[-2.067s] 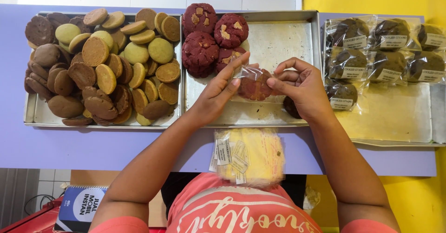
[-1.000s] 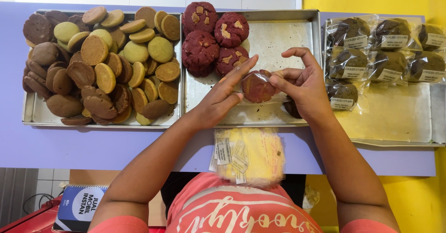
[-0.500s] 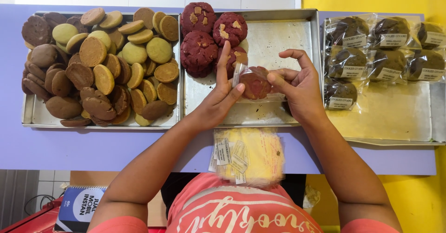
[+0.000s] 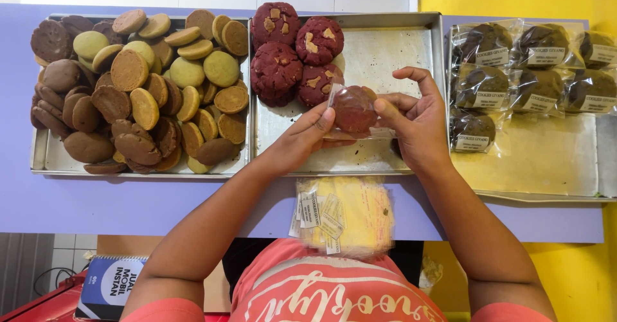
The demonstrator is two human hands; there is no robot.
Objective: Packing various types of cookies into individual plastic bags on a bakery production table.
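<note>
Your purple tabletop [image 4: 128, 203] carries a shiny metal middle tray [image 4: 398, 45], mostly bare and flat on its right half. Over that tray, your left hand [image 4: 308, 139] and right hand [image 4: 418, 123] both pinch one round dark-red cookie [image 4: 353, 108] in a crinkly clear bag. Its far edge is hard to see.
</note>
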